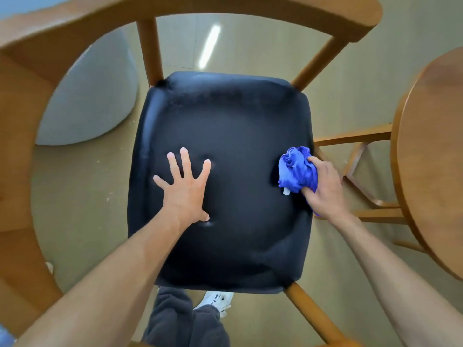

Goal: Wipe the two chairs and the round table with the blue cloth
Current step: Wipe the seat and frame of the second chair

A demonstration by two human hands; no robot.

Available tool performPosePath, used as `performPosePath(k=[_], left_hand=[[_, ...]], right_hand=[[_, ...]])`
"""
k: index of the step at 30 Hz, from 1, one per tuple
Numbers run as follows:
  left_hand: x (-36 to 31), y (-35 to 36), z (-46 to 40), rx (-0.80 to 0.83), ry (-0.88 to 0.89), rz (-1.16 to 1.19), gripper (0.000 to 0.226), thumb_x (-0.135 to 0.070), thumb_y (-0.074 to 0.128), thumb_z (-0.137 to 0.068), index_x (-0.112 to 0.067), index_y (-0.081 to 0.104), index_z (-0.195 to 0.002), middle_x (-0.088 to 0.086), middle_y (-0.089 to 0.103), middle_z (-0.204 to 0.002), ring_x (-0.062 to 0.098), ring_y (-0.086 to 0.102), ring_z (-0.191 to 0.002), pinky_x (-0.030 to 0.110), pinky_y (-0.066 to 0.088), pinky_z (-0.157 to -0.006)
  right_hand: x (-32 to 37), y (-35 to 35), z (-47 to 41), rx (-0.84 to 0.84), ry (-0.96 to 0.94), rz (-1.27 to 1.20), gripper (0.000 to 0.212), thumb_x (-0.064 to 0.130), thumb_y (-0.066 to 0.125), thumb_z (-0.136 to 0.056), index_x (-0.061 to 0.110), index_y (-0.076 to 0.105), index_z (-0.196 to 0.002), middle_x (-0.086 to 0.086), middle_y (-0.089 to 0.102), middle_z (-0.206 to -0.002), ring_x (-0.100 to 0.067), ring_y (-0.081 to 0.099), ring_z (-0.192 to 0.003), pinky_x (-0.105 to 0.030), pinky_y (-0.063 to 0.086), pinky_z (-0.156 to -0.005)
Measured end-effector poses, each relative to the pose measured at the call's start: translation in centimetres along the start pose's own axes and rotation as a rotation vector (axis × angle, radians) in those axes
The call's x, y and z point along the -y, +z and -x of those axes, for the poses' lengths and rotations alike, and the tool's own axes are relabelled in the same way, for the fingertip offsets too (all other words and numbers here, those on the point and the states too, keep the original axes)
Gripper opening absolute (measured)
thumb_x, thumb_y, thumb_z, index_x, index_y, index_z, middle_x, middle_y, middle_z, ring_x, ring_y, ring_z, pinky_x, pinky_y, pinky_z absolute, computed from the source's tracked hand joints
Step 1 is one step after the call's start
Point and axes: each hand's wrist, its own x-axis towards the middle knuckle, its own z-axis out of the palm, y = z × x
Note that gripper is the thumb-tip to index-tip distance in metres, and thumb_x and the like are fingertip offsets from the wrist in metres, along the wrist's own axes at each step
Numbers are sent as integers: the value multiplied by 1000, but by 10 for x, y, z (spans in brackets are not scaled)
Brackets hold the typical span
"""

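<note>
Round table (436, 156) cut off at right edge.

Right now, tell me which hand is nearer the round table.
Right. The right hand grips the cloth at the seat's table-side edge; the left hand presses mid-seat, farther from the table.

Blue cloth (298, 170) with white tag, plain black chair seat (225, 136) under the fingers, orange-brown wood chair frame (175, 11) and round table (433, 151), beige floor (250, 51).

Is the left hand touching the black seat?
Touching. The head view shows the left hand spread flat on the seat, with its fingers and thumb denting the cushion.
</note>
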Motion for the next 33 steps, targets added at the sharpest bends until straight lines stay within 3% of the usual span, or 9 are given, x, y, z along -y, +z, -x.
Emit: performPosePath(k=[3, 9, 10, 14, 16, 20, 26, 29, 33], left_hand=[[1, -1, 2, 4, -2, -5, 133, -52, 83, -61, -30, -14, -148, 24, -34, -147, 52, -24, -136, 72, 23, -101], [0, -4, 5, 3, -15, -6, 132, -54, 82, -63, -30, -16, -149, 23, -34, -148, 50, -24, -138, 70, 24, -103], [0, -4, 5, 1, -17, -1, 132, -54, 82, -63, -30, -16, -149, 23, -34, -149, 50, -23, -138, 70, 24, -103], [2, 0, 3, -11, -7, 0, 131, -56, 80, -63, -30, -16, -148, 23, -35, -148, 50, -24, -138, 69, 25, -104], [2, 1, 3, -5, -5, -7, 131, -56, 80, -64, -30, -16, -148, 24, -35, -148, 51, -24, -137, 70, 25, -103], [-2, 1, 0, 16, -14, -15, 129, -52, 80, -65, -28, -16, -148, 25, -36, -147, 52, -27, -136, 71, 24, -102], [5, 5, 1, 51, 60, 16, 91, -41, 46, -94, -27, -28, -145, 9, -17, -159, 45, -13, -143, 76, 11, -104], [4, 1, 0, 50, -10, 52, 122, -49, 74, -73, -31, -20, -148, 18, -32, -152, 47, -30, -137, 73, 14, -105], [1, 1, 1, 36, -12, 42, 128, -48, 80, -68, -33, -19, -147, 21, -42, -145, 48, -34, -134, 71, 16, -105]], right_hand=[[16, 14, 15, -159, 219, -45, 53, 17, 64, -72, 13, 50, -122, -12, 55, -106, -29, 48, -93, -36, 37, -84], [45, 6, 50, 51, -458, 299, 62, 15, 59, -66, 24, 46, -126, -8, 53, -108, -32, 51, -73, -42, 51, -58], [50, 5, 36, -21, -360, 290, 61, 14, 58, -68, 25, 47, -127, -9, 53, -109, -33, 51, -76, -42, 51, -62], [76, -8, -64, -286, 624, -96, 55, 19, 53, -87, 26, 38, -139, -8, 48, -122, -36, 51, -104, -39, 39, -83], [91, -9, -103, -293, 702, -133, 55, 16, 51, -87, 19, 35, -140, -14, 42, -133, -41, 49, -115, -43, 40, -88], [181, 29, -134, -219, 458, 53, 59, 19, 52, -87, 19, 32, -143, -16, 37, -136, -41, 49, -111, -42, 43, -86], [314, 111, -87, 164, -407, 280, 60, 27, 71, -65, 34, 55, -123, -2, 55, -112, -23, 52, -81, -31, 29, -61], [266, 86, -118, 15, -359, 207, 58, 19, 70, -62, 29, 62, -119, -10, 57, -101, -32, 53, -75, -32, 30, -57], [157, 17, -159, -154, 136, 199, 58, 17, 55, -84, 28, 42, -140, -18, 44, -126, -42, 50, -104, -45, 46, -82]])
